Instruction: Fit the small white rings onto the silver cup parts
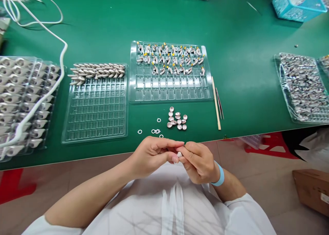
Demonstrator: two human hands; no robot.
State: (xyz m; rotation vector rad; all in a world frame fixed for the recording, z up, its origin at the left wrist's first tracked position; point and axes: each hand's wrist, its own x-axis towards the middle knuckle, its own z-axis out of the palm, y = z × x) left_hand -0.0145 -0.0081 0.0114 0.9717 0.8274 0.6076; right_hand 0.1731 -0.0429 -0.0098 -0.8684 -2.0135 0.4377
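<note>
My left hand (154, 154) and my right hand (197, 161) meet just below the table's front edge, fingers pinched together on a small silver cap (179, 154) held between them. Just above the hands, on the green mat, lies a cluster of several small silver caps (177, 119) and a few loose thin rings (155, 130). A clear tray (169, 87) further back holds rows of small grey parts with yellow tips in its upper half. My right wrist wears a blue band (219, 175).
A clear tray (96, 118) on the left carries a row of grey parts at its top. Stacked trays (24, 101) with a white cable (61, 61) across them sit far left. A wooden stick (216, 103) and tweezers (220, 104) lie right of centre. A tray of metal parts (303, 85) is at right, a blue basket (298, 3) behind.
</note>
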